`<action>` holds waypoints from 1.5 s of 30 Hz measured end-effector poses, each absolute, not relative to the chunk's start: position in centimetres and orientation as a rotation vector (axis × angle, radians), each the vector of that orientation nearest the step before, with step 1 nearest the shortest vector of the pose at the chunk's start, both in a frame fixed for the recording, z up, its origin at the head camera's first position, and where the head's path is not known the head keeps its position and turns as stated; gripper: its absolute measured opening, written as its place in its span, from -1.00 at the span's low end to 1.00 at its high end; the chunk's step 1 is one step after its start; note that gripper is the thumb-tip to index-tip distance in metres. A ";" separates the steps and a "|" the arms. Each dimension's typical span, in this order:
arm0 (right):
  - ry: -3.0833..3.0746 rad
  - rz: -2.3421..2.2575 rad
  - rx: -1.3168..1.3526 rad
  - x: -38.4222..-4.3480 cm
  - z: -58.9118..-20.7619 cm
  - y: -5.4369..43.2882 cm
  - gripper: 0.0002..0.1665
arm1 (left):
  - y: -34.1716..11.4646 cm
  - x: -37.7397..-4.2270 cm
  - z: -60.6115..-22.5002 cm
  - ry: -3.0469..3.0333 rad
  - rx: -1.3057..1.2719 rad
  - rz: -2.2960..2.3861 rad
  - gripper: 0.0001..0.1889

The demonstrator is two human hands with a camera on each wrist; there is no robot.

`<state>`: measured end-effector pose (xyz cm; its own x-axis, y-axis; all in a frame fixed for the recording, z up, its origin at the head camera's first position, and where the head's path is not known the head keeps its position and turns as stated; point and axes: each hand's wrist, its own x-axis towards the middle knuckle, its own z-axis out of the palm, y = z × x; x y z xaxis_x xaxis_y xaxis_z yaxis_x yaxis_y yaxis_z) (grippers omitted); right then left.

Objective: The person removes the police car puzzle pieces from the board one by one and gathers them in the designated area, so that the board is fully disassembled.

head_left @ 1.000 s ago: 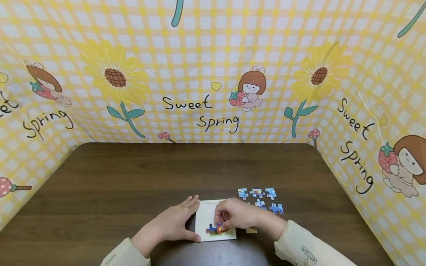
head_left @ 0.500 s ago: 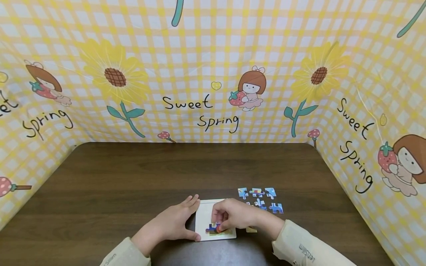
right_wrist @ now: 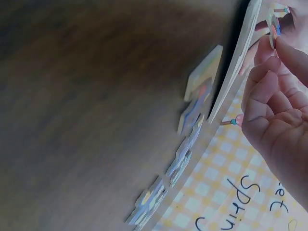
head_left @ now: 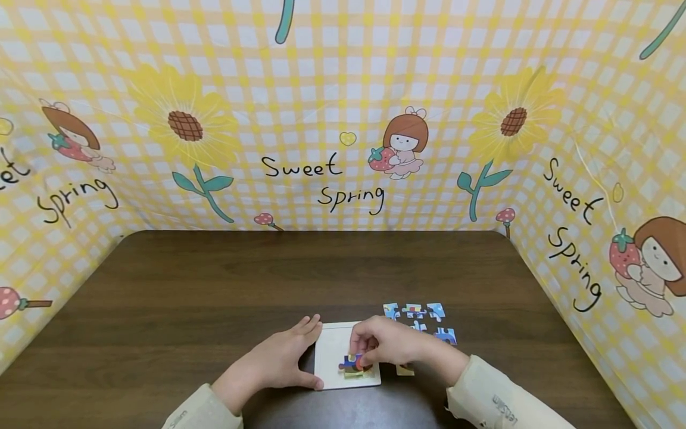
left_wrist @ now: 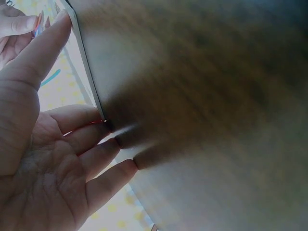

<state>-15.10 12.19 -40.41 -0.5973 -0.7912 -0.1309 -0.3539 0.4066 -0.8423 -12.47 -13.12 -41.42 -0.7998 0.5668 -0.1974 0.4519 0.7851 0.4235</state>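
Note:
My left hand lies along the left side of a white puzzle board, fingers straight. Its thumb touches the board's near left corner and its fingertips reach the far left one. In the left wrist view these fingers rest against the table beside the board's edge. Over the board, my right hand pinches a jigsaw piece in blue, red and yellow between thumb and fingers. The right wrist view shows this piece edge-on at the fingertips; part of its picture is hidden.
To the board's right lie several loose jigsaw pieces, mostly blue, partly hidden by my right hand. A yellowish piece lies nearer, below my right wrist. The brown wooden table ends at a checked cloth wall.
My right hand has shifted slightly left, then back right, with the jigsaw piece over the board. My left hand has stayed in place.

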 end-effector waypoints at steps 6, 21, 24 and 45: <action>2.149 -1.134 -0.948 -15.3 -40.4 13.2 -0.93 | -13.2 -12.4 -41.5 2.673 0.791 0.499 0.11; 2.176 -1.165 -0.968 -15.3 -40.3 16.2 -0.94 | -13.3 -12.2 -41.2 2.667 0.799 0.498 0.12; 2.185 -1.166 -0.945 -15.2 -40.2 16.9 -0.93 | -13.4 -12.2 -41.1 2.670 0.802 0.495 0.12; 2.215 -1.225 -0.911 -14.7 -40.3 22.9 -0.95 | -13.3 -12.1 -41.0 2.662 0.789 0.503 0.12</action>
